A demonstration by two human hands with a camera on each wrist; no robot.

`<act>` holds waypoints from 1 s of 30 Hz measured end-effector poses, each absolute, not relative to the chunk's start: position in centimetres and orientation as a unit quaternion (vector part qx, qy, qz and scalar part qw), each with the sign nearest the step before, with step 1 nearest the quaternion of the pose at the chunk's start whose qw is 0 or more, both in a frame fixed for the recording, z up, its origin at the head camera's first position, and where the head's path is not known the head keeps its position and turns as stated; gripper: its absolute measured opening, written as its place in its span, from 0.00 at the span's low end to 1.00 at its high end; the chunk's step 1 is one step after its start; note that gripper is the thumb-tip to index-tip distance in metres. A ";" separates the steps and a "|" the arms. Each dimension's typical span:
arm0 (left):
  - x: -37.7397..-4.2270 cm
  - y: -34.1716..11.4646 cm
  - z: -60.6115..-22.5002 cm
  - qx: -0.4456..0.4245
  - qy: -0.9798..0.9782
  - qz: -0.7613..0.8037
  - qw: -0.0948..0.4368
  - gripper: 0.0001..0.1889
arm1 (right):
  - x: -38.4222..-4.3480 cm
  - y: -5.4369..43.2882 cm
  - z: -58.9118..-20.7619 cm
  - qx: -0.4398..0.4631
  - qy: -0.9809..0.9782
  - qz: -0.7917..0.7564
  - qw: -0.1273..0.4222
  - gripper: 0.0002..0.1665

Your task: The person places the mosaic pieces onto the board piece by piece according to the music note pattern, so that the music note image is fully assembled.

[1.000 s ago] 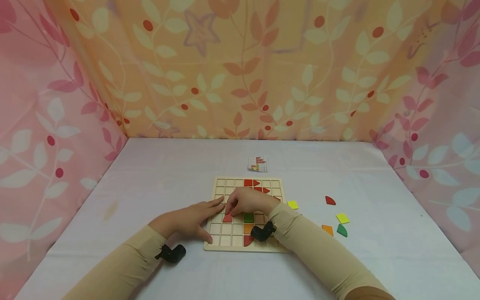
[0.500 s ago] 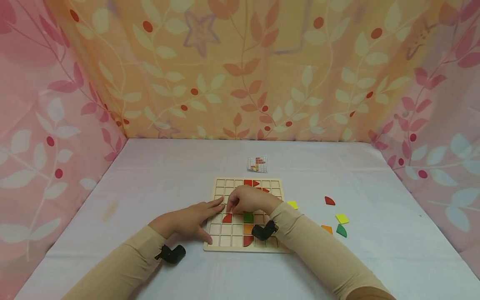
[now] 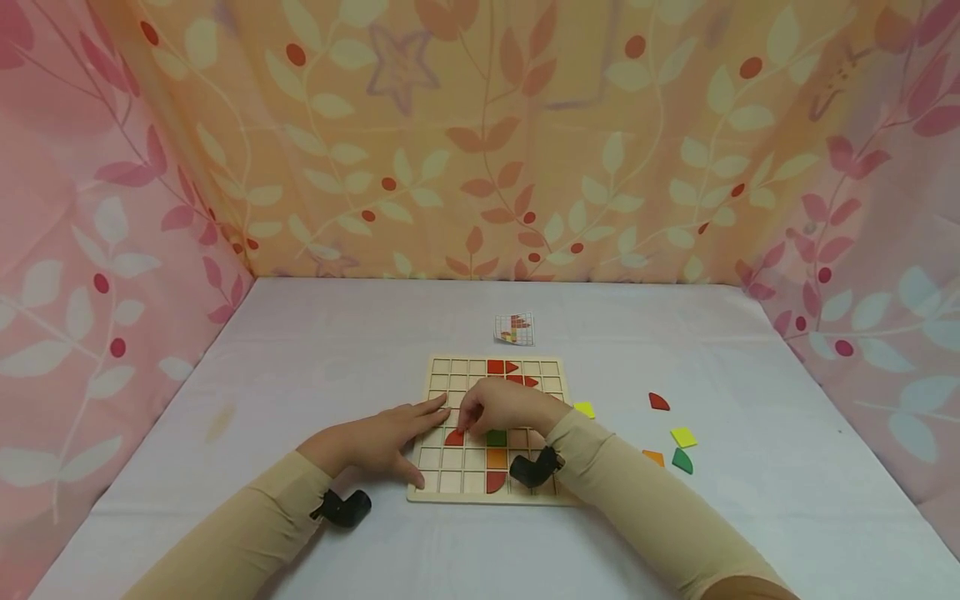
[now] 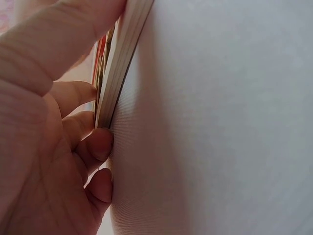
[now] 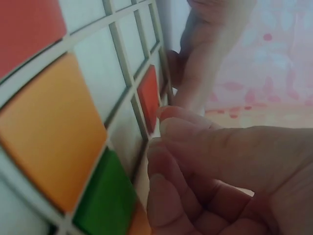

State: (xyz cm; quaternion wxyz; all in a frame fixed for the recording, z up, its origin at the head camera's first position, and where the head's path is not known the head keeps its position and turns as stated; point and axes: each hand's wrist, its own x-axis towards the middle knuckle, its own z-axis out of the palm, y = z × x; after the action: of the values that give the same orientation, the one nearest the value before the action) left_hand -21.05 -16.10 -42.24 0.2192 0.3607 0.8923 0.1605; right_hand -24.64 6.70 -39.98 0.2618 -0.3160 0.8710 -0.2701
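Observation:
A pale wooden grid board (image 3: 453,482) lies on the white table. My right hand (image 3: 510,407) is over its middle, fingers curled, with thumb and fingertips at the edge of a red quarter-circle tile (image 3: 453,437) in a left-hand cell. Seen from the right wrist, those fingertips meet at the red tile (image 5: 148,100)'s near edge. My left hand (image 3: 378,437) rests open along the board's left edge, thumb near the front corner. In the left wrist view its fingers reach past the board's side (image 4: 122,61). A green square (image 3: 497,437) and an orange square (image 3: 497,458) sit in nearby cells.
Another red rounded tile (image 3: 496,482) is in the front row. Red tiles (image 3: 496,367) fill some back cells. Right of the board lie a red quarter-circle (image 3: 659,402), yellow squares (image 3: 684,437), a green piece (image 3: 682,461) and an orange piece (image 3: 653,458). A pattern card (image 3: 514,329) lies behind.
My right fingertips covered part of the red quarter-circle tile, drew back off it, and are now at its right edge. The wrist has shifted slightly right. The left hand stays put.

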 end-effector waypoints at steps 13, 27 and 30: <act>-20.9 -15.9 -42.0 0.342 0.896 0.166 0.230 0.52 | -24.9 12.9 -38.0 -0.312 0.883 -0.289 0.198 0.05; -20.7 -15.9 -42.1 0.352 0.895 0.160 0.220 0.52 | -25.3 22.7 -37.6 -0.167 0.919 -0.317 0.164 0.04; -20.7 -15.9 -42.1 0.356 0.894 0.162 0.217 0.52 | -25.4 24.5 -37.7 -0.137 0.927 -0.312 0.158 0.06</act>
State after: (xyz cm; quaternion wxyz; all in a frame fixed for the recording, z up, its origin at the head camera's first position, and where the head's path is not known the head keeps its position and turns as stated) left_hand -20.72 -15.93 -42.10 0.2166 0.3563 0.8944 0.1616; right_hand -25.36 24.52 -37.69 0.1582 -0.1366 0.9269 -0.3117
